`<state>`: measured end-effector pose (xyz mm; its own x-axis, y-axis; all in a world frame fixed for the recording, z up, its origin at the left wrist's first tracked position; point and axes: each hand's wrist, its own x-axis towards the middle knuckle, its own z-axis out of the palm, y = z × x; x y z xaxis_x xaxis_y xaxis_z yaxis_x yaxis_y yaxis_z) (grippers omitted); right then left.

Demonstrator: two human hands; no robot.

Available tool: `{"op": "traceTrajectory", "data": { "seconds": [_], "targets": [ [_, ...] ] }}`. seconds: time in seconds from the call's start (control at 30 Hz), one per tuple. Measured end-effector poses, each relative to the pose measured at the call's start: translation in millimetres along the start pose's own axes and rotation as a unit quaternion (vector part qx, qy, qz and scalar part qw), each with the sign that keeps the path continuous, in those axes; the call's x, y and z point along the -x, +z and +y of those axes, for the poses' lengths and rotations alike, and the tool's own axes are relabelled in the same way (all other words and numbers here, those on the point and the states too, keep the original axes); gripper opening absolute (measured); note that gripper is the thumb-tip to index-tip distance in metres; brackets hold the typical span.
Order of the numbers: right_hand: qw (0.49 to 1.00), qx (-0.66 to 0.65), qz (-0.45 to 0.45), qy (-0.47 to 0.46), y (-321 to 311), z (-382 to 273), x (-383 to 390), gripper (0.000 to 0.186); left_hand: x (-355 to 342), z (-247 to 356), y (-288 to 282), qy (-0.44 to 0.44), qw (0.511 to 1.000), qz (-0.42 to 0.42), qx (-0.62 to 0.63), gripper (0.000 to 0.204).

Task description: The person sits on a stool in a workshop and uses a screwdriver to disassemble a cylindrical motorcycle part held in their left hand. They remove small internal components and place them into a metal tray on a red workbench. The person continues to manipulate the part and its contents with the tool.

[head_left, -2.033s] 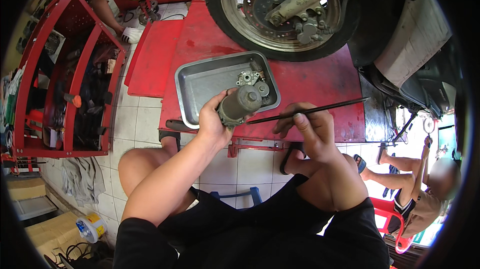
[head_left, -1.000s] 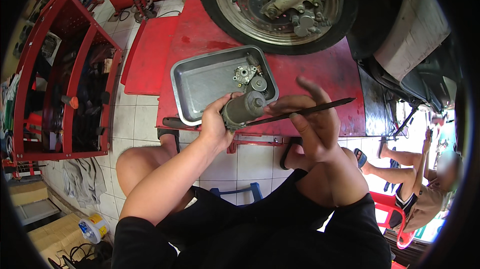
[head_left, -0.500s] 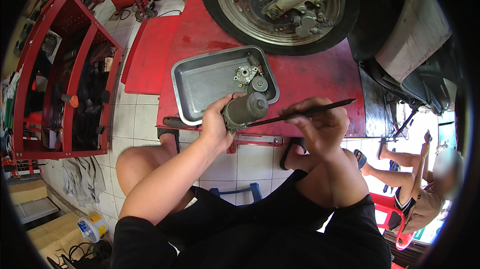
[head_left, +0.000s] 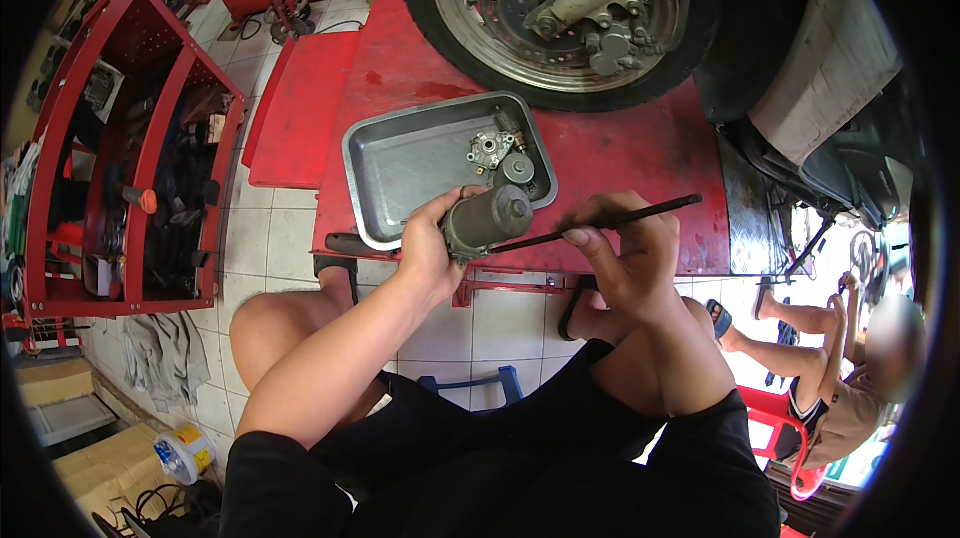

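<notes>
Underfoot, pale square floor tiles (head_left: 250, 238) run beneath a red steel lift platform (head_left: 640, 153), its paint scuffed and stained, which carries a motorcycle wheel (head_left: 560, 18) with a black tyre and a drilled metal brake disc. On the platform rests a shallow grey metal tray (head_left: 400, 168) with rounded corners, holding small machined parts (head_left: 500, 158) at its near right corner. A red tool cart (head_left: 130, 158) with open shelves stands at the left. The left hand (head_left: 430, 248) wraps closed around a dull grey cylindrical starter motor (head_left: 487, 218), held just over the tray's near edge. The right hand (head_left: 625, 258) pinches a thin black rod (head_left: 600, 225), whose tip meets the motor.
</notes>
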<state>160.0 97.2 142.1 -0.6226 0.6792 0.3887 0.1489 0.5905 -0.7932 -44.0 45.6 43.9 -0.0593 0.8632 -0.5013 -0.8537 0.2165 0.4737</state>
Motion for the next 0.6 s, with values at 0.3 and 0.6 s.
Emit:
{"op": "traceTrajectory", "data": {
  "seconds": [0.3, 0.6],
  "targets": [
    [0.998, -0.048, 0.011, 0.037, 0.1, 6.9, 7.8, 0.015, -0.5, 0.3, 2.3, -0.002, 1.000, -0.004, 0.001, 0.032],
    [0.992, -0.129, 0.006, -0.007, 4.9, 3.9, 1.9, 0.023, -1.1, 2.1, 1.8, -0.004, 1.000, -0.005, 0.008, 0.032]
  ]
}}
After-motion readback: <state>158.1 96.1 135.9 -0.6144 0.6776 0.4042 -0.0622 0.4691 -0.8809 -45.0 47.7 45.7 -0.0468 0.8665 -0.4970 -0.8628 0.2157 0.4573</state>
